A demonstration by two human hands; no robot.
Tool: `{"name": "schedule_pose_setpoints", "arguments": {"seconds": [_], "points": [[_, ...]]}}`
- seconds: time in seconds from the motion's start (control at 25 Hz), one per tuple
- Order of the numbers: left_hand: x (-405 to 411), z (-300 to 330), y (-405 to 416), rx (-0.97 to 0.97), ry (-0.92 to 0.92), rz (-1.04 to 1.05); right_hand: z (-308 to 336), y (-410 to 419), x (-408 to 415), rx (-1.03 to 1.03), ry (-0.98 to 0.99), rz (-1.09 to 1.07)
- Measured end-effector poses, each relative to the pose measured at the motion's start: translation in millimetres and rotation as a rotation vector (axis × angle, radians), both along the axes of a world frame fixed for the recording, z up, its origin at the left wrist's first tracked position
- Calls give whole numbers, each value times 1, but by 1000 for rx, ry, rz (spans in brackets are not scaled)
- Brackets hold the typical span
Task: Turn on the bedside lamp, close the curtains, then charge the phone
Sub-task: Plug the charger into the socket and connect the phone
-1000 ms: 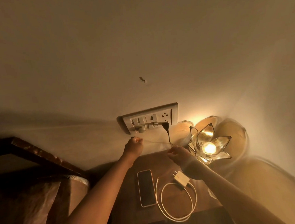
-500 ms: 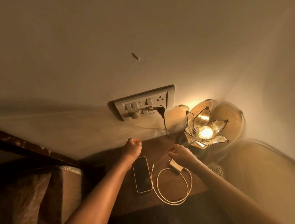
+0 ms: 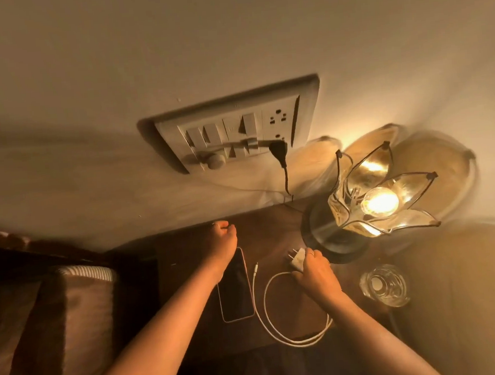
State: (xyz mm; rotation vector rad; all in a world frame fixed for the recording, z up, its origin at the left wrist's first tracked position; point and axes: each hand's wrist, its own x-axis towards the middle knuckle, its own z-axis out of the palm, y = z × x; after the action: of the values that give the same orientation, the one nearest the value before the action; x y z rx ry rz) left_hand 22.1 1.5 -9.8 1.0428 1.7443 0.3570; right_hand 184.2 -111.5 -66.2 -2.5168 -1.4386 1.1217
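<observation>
The flower-shaped bedside lamp [image 3: 380, 203] glows at the right of the wooden bedside table [image 3: 273, 232]. A phone [image 3: 236, 291] lies face up on the table, partly under my left wrist. Beside it a white cable [image 3: 265, 313] loops to a white charger plug [image 3: 297, 259], and my right hand [image 3: 315, 273] is closed on that plug, just in front of the lamp base. My left hand [image 3: 223, 239] is a loose fist above the phone's top end, holding nothing I can see. The cable's free end [image 3: 255, 268] lies apart from the phone.
A switch and socket panel [image 3: 235, 129] is on the wall above the table, with the lamp's black plug [image 3: 279, 150] in its lower socket and the upper socket free. A clear glass [image 3: 384, 286] stands at the table's right front. A bed with a striped pillow [image 3: 87, 272] lies left.
My head has moved down and closer to the table. My right hand dropped from near the lamp cord onto the charger plug and gripped it. My left hand lowered from below the switch panel to the phone's top.
</observation>
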Motion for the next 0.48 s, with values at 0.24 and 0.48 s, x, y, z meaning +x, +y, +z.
{"name": "schedule_pose_setpoints", "arguments": {"seconds": [0.24,0.48], "points": [[-9,-47,5,-32,5,61,-47,-1,-1,8,-244,70],[-31,-61,-3,-54,39,95,-47,-2,7,24,-205,86]]}}
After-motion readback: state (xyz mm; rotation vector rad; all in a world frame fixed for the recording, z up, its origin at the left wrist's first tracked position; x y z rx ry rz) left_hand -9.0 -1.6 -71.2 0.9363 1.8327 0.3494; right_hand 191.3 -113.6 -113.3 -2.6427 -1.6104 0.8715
